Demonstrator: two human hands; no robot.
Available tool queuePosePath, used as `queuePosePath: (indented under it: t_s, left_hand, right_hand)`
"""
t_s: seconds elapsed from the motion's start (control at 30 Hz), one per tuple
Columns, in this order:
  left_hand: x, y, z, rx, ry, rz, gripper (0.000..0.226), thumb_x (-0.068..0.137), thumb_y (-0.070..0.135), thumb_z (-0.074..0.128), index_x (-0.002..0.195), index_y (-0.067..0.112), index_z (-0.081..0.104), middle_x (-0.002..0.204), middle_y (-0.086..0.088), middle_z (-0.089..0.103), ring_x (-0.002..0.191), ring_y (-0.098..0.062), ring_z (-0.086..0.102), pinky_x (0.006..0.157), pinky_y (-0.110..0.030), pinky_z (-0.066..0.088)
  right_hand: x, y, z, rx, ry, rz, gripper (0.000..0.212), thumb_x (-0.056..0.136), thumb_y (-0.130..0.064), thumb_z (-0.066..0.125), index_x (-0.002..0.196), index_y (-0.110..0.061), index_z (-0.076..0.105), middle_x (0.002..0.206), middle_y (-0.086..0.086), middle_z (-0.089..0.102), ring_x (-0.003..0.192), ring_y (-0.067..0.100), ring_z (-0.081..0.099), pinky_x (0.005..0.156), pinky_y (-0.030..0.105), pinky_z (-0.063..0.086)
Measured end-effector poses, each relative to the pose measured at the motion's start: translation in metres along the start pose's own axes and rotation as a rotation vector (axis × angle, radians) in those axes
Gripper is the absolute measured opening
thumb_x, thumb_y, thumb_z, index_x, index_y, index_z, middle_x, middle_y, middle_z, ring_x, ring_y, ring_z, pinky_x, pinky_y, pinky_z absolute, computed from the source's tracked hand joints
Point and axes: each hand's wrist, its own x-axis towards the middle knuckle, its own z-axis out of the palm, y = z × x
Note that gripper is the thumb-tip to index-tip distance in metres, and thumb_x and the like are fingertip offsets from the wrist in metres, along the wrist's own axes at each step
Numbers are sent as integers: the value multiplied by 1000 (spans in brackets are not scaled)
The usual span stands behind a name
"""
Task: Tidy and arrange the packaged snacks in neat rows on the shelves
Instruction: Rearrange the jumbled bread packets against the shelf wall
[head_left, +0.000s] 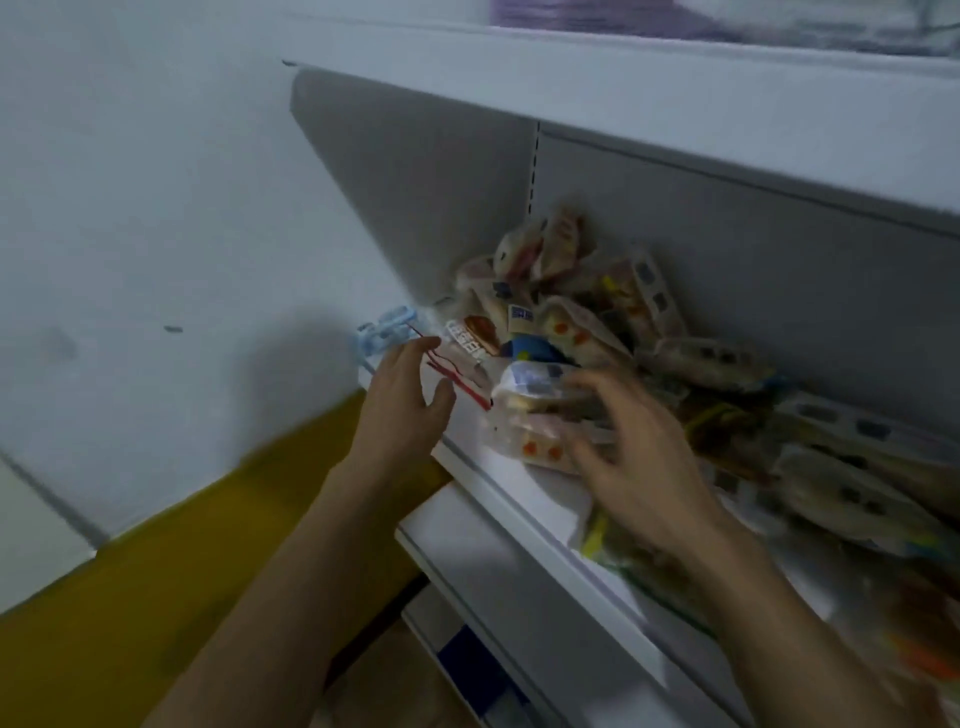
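A jumbled heap of packaged snacks (613, 312) lies on the white shelf (498, 478), piled from its left end toward the right. My left hand (405, 405) hovers at the shelf's left front corner with fingers spread, holding nothing, beside a clear packet with red lines (460, 371). My right hand (634, 457) is blurred and reaches over a clear packet with orange dots (530, 431) at the front of the heap; its fingers are loosely spread on the packet's right side. More packets (852, 493) lie flat further right.
A shelf board (675, 98) overhangs close above the heap. A pale blue plastic clip (387, 327) sits at the shelf's left end against the white wall (156, 208). A mustard-yellow surface (208, 561) lies below left. A lower shelf (467, 649) shows underneath.
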Motion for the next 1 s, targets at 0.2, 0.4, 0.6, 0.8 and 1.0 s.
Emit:
queuePosePath:
  t_s: [0.2, 0.4, 0.6, 0.8, 1.0]
  left_hand:
    - [74, -29, 27, -146, -108, -100, 57, 103, 30, 52, 156, 18, 34, 157, -10, 42, 141, -27, 43, 117, -42, 36]
    - [104, -44, 63, -479, -107, -250, 66, 89, 44, 74, 145, 23, 47, 131, 4, 60, 116, -12, 58, 98, -31, 47]
    - [146, -39, 49, -151, -93, 30, 33, 91, 50, 65, 99, 18, 70, 93, 4, 71, 85, -17, 68, 73, -31, 54]
    - [194, -20, 49, -24, -671, 86, 63, 77, 54, 73, 132, 26, 57, 120, 3, 59, 112, -18, 58, 91, -26, 46]
    - [200, -29, 66, -333, -640, -147, 88, 48, 59, 85, 123, 17, 66, 115, -4, 72, 105, -22, 69, 92, -40, 58]
  right_hand:
    - [79, -19, 41, -69, -61, 42, 44, 96, -25, 63, 138, -29, 50, 135, -9, 54, 119, 3, 49, 95, 14, 40]
    - [122, -5, 65, -125, -170, 18, 41, 96, -33, 61, 136, -28, 53, 134, -9, 53, 123, 8, 49, 105, 29, 46]
    - [134, 30, 87, -461, -185, 159, 64, 91, -61, 57, 146, -33, 41, 156, 1, 27, 145, 27, 24, 115, 52, 34]
    - [150, 33, 91, -535, -132, 357, 74, 91, -45, 62, 155, -36, 25, 160, 7, 14, 150, 30, 9, 118, 53, 29]
    - [154, 40, 100, -528, -10, 439, 60, 88, -34, 57, 144, -27, 37, 145, 9, 32, 139, 33, 26, 107, 57, 39]
